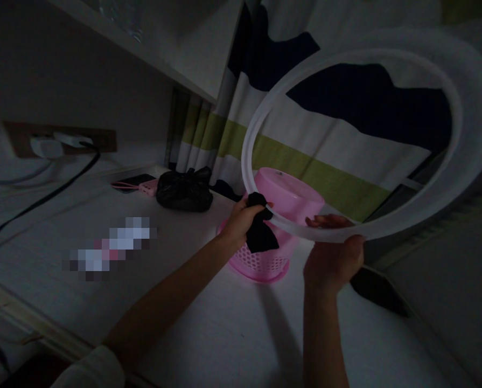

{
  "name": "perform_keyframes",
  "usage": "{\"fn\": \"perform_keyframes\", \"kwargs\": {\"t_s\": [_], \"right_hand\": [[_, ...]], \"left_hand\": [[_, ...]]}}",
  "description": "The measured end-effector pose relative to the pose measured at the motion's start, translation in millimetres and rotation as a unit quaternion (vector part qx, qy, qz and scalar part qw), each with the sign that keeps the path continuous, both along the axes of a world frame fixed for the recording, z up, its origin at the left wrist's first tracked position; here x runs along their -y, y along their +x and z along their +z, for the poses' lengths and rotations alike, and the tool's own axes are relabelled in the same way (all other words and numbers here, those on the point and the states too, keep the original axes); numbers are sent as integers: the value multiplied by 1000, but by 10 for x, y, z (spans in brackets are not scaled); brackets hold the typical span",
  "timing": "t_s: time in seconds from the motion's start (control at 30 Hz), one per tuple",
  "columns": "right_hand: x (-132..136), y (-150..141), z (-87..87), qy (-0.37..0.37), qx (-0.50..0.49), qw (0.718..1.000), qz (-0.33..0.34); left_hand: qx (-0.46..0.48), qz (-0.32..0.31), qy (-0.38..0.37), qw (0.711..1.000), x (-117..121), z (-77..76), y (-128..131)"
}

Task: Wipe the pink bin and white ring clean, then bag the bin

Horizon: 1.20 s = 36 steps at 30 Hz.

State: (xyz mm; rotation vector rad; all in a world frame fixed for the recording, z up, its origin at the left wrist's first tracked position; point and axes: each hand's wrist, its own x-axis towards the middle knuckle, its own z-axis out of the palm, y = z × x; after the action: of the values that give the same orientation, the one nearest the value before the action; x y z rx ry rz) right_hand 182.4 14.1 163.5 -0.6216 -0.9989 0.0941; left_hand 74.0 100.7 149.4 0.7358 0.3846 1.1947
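Near, lower centre of the frame: right hand under the lower rim of the pale ring. Its fingers are part-curled around the band, thumb on one side, others spread on the other. Left hand, at the ring's lower left: fingers closed, black cloth pinched against the rim, loose end hanging.

For clean contact, the ring is best braced by the right hand — light grip, no squeeze, as the band could flex. Cloth should be wrapped snugly over both faces, loose end clear of the thumb.

Ring is held up, tilted, center to upper right. Beyond it, the upturned pink basket on the counter; black plastic bag left of that — then the striped curtain behind.
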Motion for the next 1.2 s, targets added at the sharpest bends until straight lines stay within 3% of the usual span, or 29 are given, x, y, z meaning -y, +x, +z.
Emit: {"fn": "perform_keyframes", "kwargs": {"t_s": [0.13, 0.3, 0.6, 0.73, 0.93, 1.2], "right_hand": [[-117, -285, -98, 44, -27, 996, 78], [-67, -246, -107, 50, -54, 993, 87], [-73, -211, -89, 29, -71, 995, 66], [-42, -233, -86, 49, -59, 993, 94], [71, -205, -44, 46, -29, 996, 75], [269, -135, 25, 27, -24, 991, 129]], "left_hand": [[13, -46, -5, 999, 161, 10, 62], [1, -54, 5, 999, 202, 25, 63], [-16, -9, 32, 999, 139, 6, 74], [-35, 44, 55, 997, 71, 13, 23], [-58, 89, 91, 990, -47, 34, -99], [-86, 134, 117, 980, -173, 124, -335]]}}
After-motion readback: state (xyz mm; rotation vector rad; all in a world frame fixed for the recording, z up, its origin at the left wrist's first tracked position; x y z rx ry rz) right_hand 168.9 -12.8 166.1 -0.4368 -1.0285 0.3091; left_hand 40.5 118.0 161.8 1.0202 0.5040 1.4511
